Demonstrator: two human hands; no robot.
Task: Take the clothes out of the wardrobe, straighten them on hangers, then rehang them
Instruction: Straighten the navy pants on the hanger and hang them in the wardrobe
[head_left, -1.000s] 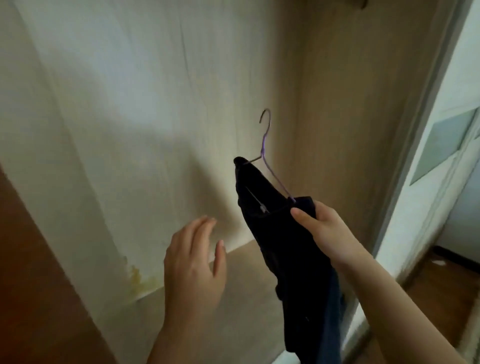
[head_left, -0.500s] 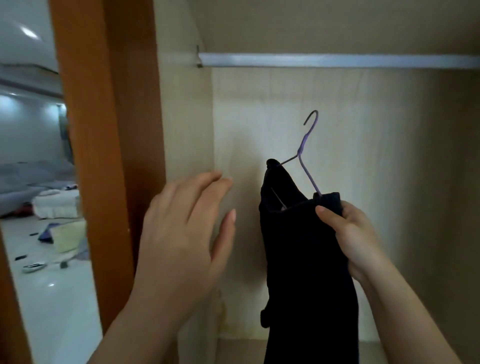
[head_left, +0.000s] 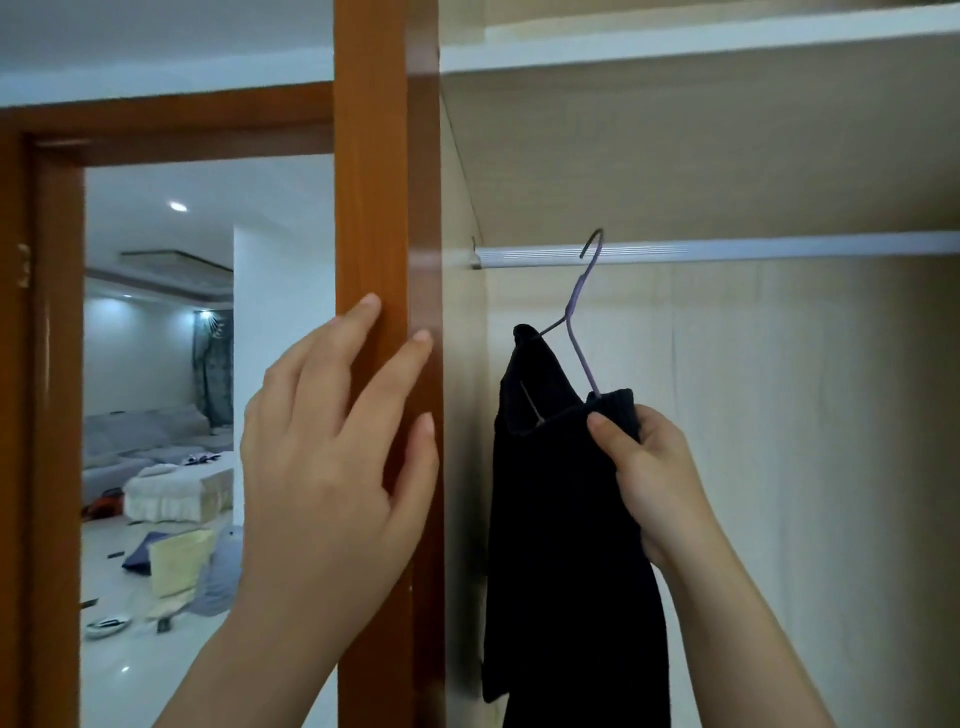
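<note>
One dark garment (head_left: 561, 519) hangs vertical, hanger (head_left: 570, 313) hook up; right hand (head_left: 654, 467) pinches it, left hand (head_left: 322, 467) spread

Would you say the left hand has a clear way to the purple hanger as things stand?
Probably yes: the left hand is open by the wardrobe post, with only air between it and the purple hanger, held up with its dark garment by the right hand.

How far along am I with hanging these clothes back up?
Done: a dark garment is on the purple hanger. In hand: the right hand grips it at the shoulder, with the hook up at the rail; the left hand touches the wardrobe post. Left: settle the hook over the rail and let go; whether it has caught, I can't tell.
</note>
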